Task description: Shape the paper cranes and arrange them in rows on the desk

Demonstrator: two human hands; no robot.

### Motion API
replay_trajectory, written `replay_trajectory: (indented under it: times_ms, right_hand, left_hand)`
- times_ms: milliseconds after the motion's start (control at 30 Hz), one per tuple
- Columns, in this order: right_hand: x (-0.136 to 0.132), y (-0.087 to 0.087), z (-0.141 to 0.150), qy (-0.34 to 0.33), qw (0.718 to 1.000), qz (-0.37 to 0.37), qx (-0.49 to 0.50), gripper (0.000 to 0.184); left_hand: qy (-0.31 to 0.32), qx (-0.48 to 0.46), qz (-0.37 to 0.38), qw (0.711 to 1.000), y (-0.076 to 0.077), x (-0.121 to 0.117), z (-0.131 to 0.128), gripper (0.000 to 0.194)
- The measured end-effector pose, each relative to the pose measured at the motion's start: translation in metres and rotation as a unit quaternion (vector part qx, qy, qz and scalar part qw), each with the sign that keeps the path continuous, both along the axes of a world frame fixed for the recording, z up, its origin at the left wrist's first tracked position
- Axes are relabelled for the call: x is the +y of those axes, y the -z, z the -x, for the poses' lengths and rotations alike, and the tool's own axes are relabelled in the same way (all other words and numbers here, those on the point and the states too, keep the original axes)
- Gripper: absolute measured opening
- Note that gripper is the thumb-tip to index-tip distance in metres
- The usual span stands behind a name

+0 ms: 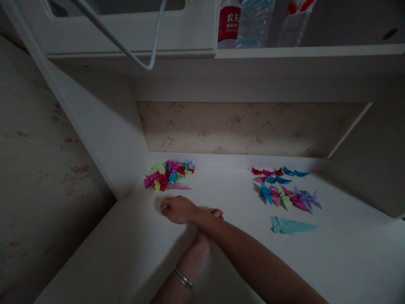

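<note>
Right hand (pixel 177 209): laid across the left wrist, curled into a loose fist; cannot tell whether anything is inside.
Left hand (pixel 217 213): mostly hidden behind the right forearm, fingers bent; cannot tell its hold.
Paper pile (pixel 164 179): on the surface (pixel 228 185), just beyond the right hand.
Paper rows (pixel 286 200): farther right, near the back.
Teal paper (pixel 292 226): flat, nearer than the rows.

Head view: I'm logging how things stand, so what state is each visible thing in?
Right hand: curled; grip unclear
Left hand: mostly hidden; grip unclear
Left paper pile: folded pieces, heaped together
Right paper figures: folded, loosely grouped
Teal paper: folded, lying apart
Bangle: worn on left arm
Red-labelled bottle: shelved, top out of view
</note>
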State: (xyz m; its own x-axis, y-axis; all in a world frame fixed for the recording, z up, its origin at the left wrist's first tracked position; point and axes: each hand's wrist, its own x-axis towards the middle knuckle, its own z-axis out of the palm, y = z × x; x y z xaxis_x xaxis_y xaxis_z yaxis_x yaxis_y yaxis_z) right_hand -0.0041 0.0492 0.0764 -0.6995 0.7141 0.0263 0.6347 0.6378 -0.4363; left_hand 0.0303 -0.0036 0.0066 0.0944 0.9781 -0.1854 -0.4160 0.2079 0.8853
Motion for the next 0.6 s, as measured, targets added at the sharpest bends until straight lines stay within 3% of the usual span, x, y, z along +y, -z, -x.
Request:
replay_trajectory:
  times_ms: [167,333,600]
  right_hand:
    - [0.032,0.022,0.067,0.027,0.998,0.012,-0.06,0.053]
    - [0.045,0.037,0.09,0.076,0.995,-0.044,-0.051,0.062]
    - [0.064,0.052,0.1,0.095,0.99,-0.085,-0.054,0.032]
  left_hand:
    - [0.029,0.098,-0.005,0.995,0.003,0.005,0.0,0.021]
    - [0.011,0.112,0.04,0.993,0.01,0.014,-0.007,0.018]
    - [0.025,0.098,0.041,0.994,0.009,0.015,-0.008,0.018]
